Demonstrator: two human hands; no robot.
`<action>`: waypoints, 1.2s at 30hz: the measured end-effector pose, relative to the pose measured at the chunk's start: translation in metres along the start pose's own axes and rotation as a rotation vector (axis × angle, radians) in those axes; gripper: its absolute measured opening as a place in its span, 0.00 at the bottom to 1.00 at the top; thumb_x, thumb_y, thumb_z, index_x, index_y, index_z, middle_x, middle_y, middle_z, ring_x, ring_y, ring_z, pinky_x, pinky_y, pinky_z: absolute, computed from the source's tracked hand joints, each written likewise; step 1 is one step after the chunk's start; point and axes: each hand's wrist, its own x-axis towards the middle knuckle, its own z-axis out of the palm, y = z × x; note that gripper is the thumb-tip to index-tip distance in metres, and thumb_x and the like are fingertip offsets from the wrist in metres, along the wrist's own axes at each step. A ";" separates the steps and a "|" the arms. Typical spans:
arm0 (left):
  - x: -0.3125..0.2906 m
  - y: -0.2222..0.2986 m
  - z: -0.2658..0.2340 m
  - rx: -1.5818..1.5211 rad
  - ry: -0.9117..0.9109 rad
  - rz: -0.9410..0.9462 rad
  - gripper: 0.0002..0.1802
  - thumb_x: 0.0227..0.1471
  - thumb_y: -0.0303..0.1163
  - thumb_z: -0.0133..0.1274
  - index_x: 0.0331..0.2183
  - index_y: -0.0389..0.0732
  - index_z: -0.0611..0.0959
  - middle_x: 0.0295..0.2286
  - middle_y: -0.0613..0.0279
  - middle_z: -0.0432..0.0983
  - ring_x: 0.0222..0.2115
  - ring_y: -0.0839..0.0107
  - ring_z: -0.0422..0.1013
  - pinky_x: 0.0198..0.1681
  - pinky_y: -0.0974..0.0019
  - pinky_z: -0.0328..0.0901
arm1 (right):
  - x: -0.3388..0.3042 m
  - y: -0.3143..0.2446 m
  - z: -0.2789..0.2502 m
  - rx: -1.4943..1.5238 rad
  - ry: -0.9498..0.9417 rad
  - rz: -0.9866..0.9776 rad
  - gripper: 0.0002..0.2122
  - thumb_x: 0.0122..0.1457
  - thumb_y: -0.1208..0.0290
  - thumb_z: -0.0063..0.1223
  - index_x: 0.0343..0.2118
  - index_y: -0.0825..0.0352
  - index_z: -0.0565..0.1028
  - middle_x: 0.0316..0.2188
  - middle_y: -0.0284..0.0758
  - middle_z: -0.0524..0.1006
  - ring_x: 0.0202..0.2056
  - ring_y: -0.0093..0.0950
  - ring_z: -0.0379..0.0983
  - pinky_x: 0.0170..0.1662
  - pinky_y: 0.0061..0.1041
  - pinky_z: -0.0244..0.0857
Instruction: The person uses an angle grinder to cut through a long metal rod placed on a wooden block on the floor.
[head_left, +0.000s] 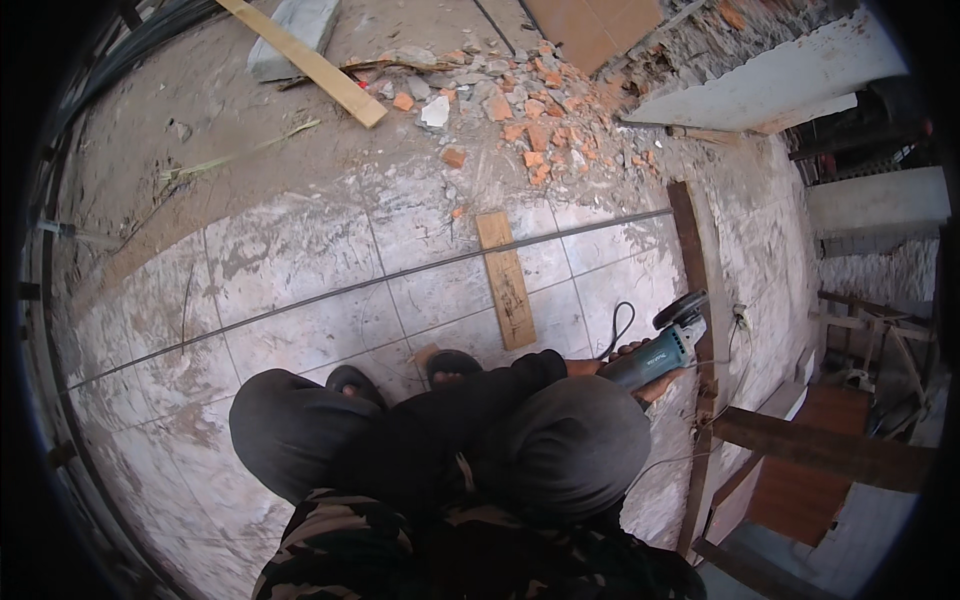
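Fingers of the left hand and right hand look curled round the body of the angle grinder, though it hides part of both grips. It's just past the right knee, its black wheel end right beside the brown beam (can't tell if they touch). I'd want a firm two-handed grip, fingers well back from that end, and the looped cord clear of it. Further out, a thin rod crosses the plank; I'd mind my footing around both.
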 end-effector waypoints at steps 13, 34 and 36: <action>0.014 -0.054 0.015 0.083 0.191 -0.318 0.32 0.48 0.47 0.51 0.49 0.34 0.67 0.42 0.36 0.72 0.43 0.46 0.71 0.47 0.51 0.64 | 0.038 0.017 0.021 -1.284 0.808 -0.024 0.41 0.39 0.49 0.68 0.45 0.83 0.64 0.38 0.47 0.73 0.39 0.37 0.70 0.48 0.30 0.63; -0.361 0.029 -0.248 1.060 0.585 -0.441 0.15 0.52 0.35 0.52 0.41 0.40 0.75 0.33 0.50 0.72 0.36 0.51 0.71 0.38 0.53 0.66 | 0.085 0.069 0.046 -1.186 -0.241 0.276 0.51 0.34 0.89 0.60 0.63 0.60 0.44 0.48 0.40 0.66 0.46 0.32 0.66 0.47 0.28 0.66; -0.389 -0.017 -0.235 0.988 0.683 -0.531 0.21 0.51 0.40 0.54 0.45 0.42 0.74 0.41 0.52 0.70 0.46 0.54 0.66 0.47 0.49 0.61 | 0.085 0.088 0.064 -1.221 -0.217 0.347 0.51 0.33 0.87 0.61 0.63 0.61 0.44 0.49 0.42 0.65 0.47 0.32 0.66 0.48 0.27 0.65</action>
